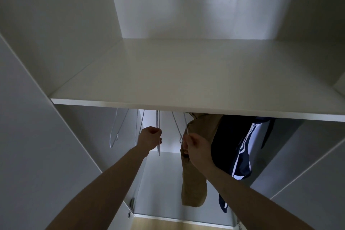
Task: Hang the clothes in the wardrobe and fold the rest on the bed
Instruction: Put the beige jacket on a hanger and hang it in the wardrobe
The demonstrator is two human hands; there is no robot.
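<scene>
We face the open wardrobe (pixel 61 30), a smooth white laminate carcass with flat panels and square edges. Its shelf (pixel 186 80) spans the full width; the front edge runs straight across and hides the rail below it. Under the shelf hang thin pale wire hangers, each bent to a rounded shoulder: 1 empty hanger (pixel 114 132) at far left, then a second (pixel 139 129) just beside our left hand (pixel 149 138). The left hand has its fingers curled round the wire of a third hanger (pixel 158 147), which hangs upright. Our right hand (pixel 196 148) pinches the wire of a fourth hanger (pixel 178 129), next to the tan trousers (pixel 196 183), a matte woven cloth folded and draped long. Touching them on the right hangs the dark navy jacket (pixel 231 145), smooth, with white stripes along the sleeve. Open room lies at the left under the shelf and below the hangers, down to the wardrobe floor. A metal hinge (pixel 131 205) sits on the left side panel, low down.
</scene>
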